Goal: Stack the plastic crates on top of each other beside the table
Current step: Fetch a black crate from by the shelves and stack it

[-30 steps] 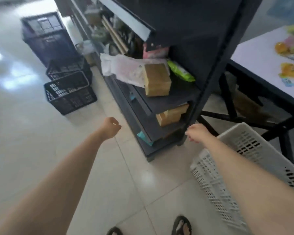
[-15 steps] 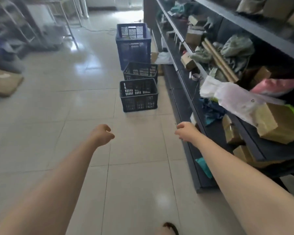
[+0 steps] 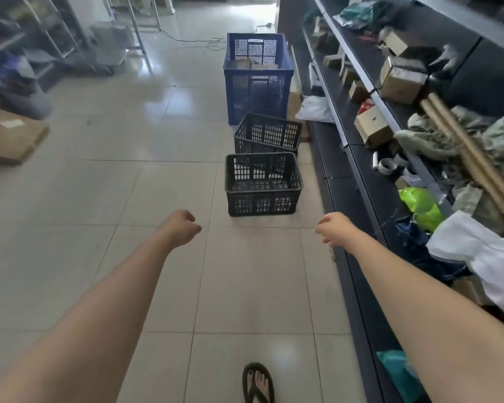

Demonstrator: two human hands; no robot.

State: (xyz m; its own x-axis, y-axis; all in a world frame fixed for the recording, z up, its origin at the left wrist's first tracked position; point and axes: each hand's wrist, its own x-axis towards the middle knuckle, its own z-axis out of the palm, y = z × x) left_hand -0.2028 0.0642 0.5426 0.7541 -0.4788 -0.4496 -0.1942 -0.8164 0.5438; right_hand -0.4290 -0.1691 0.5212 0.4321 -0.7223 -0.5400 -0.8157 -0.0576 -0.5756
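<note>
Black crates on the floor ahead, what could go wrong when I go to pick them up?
The farther black crate sits tilted, apparently propped on something, so it may slip or tip when lifted. The nearer black crate stands close beside the shelf unit, so it could knock the shelf edge. Both hands are empty, and a one-sided grip could let a crate swing.

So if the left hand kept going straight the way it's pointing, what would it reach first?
Probably the near black plastic lattice crate on the tiled floor; the empty left hand aims roughly at its left front corner, nothing between, though depth is unclear.
</note>
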